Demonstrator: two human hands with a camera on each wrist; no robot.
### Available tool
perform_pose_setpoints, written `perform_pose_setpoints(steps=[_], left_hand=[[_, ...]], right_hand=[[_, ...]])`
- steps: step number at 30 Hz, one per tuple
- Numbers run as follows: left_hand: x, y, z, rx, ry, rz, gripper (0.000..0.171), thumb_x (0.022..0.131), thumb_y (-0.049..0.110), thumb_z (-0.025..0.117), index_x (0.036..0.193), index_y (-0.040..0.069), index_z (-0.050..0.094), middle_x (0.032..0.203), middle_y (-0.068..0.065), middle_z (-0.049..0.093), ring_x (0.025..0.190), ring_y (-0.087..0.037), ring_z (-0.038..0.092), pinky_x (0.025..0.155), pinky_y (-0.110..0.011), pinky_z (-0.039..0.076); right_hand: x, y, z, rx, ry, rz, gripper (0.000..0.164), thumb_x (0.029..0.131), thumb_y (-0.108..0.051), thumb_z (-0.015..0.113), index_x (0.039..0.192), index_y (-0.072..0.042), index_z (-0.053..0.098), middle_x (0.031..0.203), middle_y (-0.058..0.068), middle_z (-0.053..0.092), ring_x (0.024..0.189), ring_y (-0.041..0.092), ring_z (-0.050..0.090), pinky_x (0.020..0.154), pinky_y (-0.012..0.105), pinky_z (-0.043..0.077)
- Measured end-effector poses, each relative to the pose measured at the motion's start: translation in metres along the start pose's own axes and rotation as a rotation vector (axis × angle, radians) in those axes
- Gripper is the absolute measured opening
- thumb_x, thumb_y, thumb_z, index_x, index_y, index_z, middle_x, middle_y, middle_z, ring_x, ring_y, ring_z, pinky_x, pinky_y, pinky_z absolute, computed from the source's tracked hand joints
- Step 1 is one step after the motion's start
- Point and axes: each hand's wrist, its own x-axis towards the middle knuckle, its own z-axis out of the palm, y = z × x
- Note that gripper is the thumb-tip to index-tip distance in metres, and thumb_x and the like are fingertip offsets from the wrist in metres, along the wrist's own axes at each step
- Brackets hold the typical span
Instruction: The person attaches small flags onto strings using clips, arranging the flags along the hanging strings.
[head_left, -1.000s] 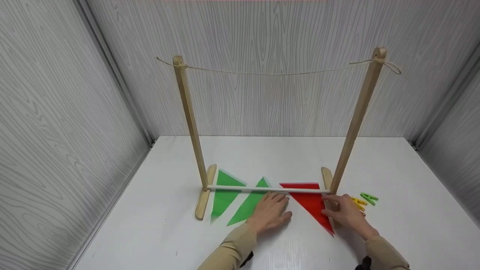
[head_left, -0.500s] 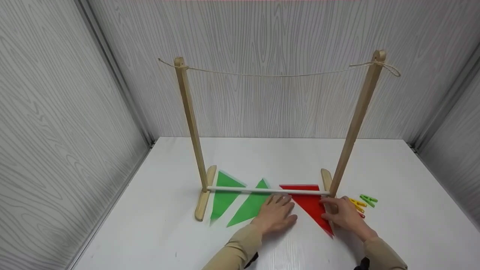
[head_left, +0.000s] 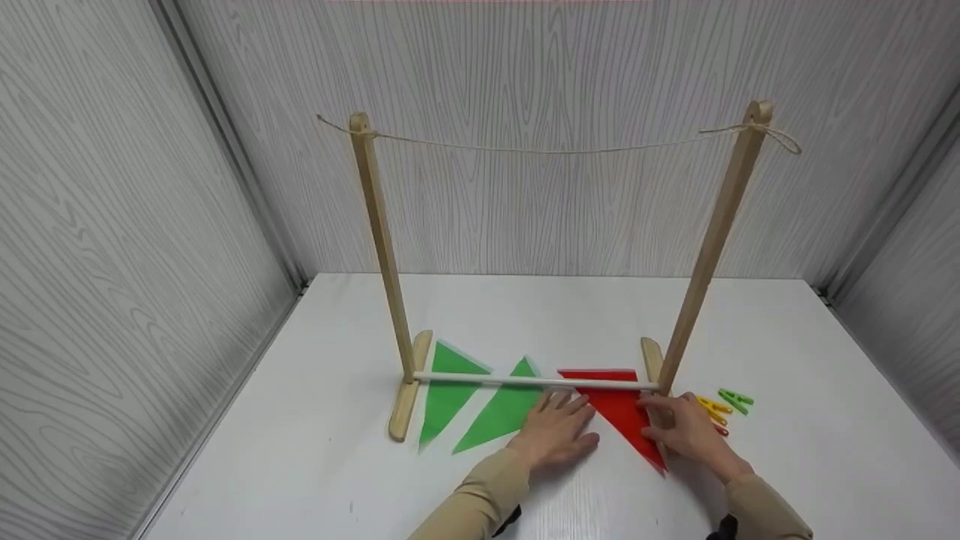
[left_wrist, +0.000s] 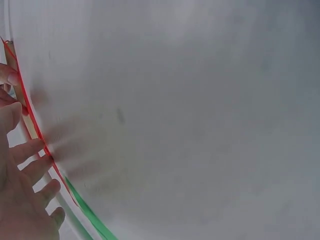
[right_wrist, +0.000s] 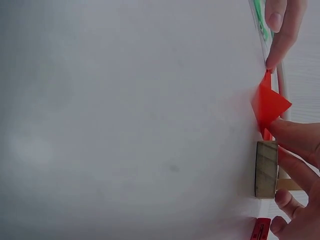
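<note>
In the head view, a red triangular pennant [head_left: 619, 409] lies under the white crossbar [head_left: 525, 382] of a wooden stand [head_left: 721, 225]. My right hand [head_left: 688, 429] holds its right edge with thumb and forefinger, beside the stand's right foot [head_left: 651, 358]. In the right wrist view, part of the red pennant [right_wrist: 270, 104] bends up off the table near the thumb. My left hand [head_left: 556, 429] lies palm down, fingers straight and spread, its fingertips at the red pennant's left edge. Two green pennants [head_left: 452, 390] lie to its left; the hand covers part of the nearer one.
Right of the stand lie yellow [head_left: 714, 409], green [head_left: 737, 399] and partly hidden red clothespins [head_left: 721, 430]. A string [head_left: 540, 152] is tied between the tops of both posts. Pale wood-grain panels [head_left: 525, 210] enclose the white table [head_left: 795, 345].
My left hand has slid a little to the right, from the green pennant towards the red one. My right hand has stayed nearly in place at the red pennant.
</note>
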Motion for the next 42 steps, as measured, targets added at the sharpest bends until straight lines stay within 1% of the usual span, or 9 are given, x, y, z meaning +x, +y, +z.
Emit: perform_pose_setpoints(steps=[4,12,17,22,25,29,33,38,42], left_hand=[[-0.0007,0.001,-0.0008,-0.007,0.007,0.013,0.055,0.104,0.047,0.042,0.154,0.023,0.042,0.161,0.007,0.041,0.154,-0.02,0.028,0.128,-0.043,0.019],[0.0001,0.0014,-0.002,0.016,0.079,0.084,0.044,0.104,0.04,0.048,0.145,0.025,0.051,0.149,0.006,0.054,0.146,-0.019,0.041,0.126,-0.046,0.026],[0.0032,0.0025,-0.0007,0.001,0.123,0.098,0.039,0.105,0.032,0.047,0.142,0.023,0.053,0.142,0.005,0.059,0.139,-0.015,0.049,0.124,-0.046,0.03],[0.005,0.0038,0.001,-0.007,0.112,0.089,0.041,0.107,0.03,0.045,0.146,0.019,0.052,0.139,0.003,0.059,0.134,-0.012,0.053,0.122,-0.04,0.034],[0.0062,0.0034,0.0014,0.01,0.127,0.097,0.041,0.107,0.027,0.045,0.145,0.016,0.053,0.137,0.001,0.059,0.13,-0.013,0.056,0.118,-0.035,0.038],[0.0074,0.0026,0.0007,0.029,0.165,0.131,0.034,0.106,0.022,0.047,0.135,0.012,0.062,0.135,-0.002,0.059,0.124,-0.016,0.06,0.111,-0.029,0.045],[0.0066,0.0021,0.001,0.046,0.17,0.164,0.028,0.105,0.02,0.05,0.125,0.012,0.069,0.141,-0.005,0.059,0.127,-0.02,0.059,0.111,-0.028,0.045],[0.005,0.0023,0.0,0.023,0.171,0.125,0.027,0.104,0.023,0.051,0.12,0.019,0.073,0.145,-0.003,0.059,0.13,-0.023,0.054,0.112,-0.033,0.044],[0.0033,0.0006,-0.0022,-0.024,0.221,0.066,0.023,0.103,0.022,0.054,0.111,0.023,0.076,0.13,-0.001,0.066,0.119,-0.023,0.055,0.106,-0.038,0.047]], right_hand=[[-0.0001,0.0005,0.0005,0.007,0.006,-0.001,0.048,0.084,-0.021,0.082,0.129,-0.01,0.068,0.111,0.012,0.065,0.098,0.022,0.046,0.077,0.033,0.047],[-0.0015,0.0005,-0.0001,0.034,0.017,-0.017,0.049,0.084,-0.018,0.082,0.129,-0.01,0.067,0.119,0.013,0.065,0.102,0.022,0.048,0.085,0.041,0.052],[-0.0004,0.002,0.0022,0.026,0.031,-0.051,0.046,0.083,-0.013,0.082,0.128,-0.009,0.068,0.124,0.014,0.067,0.103,0.022,0.048,0.085,0.037,0.05],[-0.0003,0.0036,0.004,0.029,0.045,-0.066,0.045,0.083,-0.011,0.081,0.127,-0.009,0.068,0.124,0.013,0.067,0.101,0.022,0.048,0.084,0.035,0.047],[-0.0014,0.0036,0.004,0.034,0.054,-0.079,0.045,0.084,-0.011,0.081,0.127,-0.009,0.068,0.122,0.013,0.067,0.102,0.022,0.049,0.085,0.035,0.048],[-0.0024,0.0028,0.0035,0.03,0.055,-0.085,0.045,0.084,-0.011,0.08,0.128,-0.009,0.068,0.12,0.011,0.066,0.101,0.022,0.048,0.084,0.035,0.047],[-0.0021,0.0019,0.0031,0.029,0.039,-0.075,0.043,0.084,-0.01,0.08,0.126,-0.009,0.07,0.121,0.012,0.067,0.099,0.022,0.047,0.081,0.033,0.044],[-0.0023,0.0019,0.003,0.014,0.041,-0.077,0.036,0.085,-0.01,0.079,0.12,-0.008,0.073,0.118,0.012,0.066,0.096,0.021,0.046,0.075,0.029,0.042],[-0.0025,0.0027,0.0038,0.014,0.055,-0.093,0.028,0.085,-0.009,0.079,0.113,-0.008,0.076,0.121,0.015,0.065,0.098,0.021,0.048,0.074,0.026,0.043]])
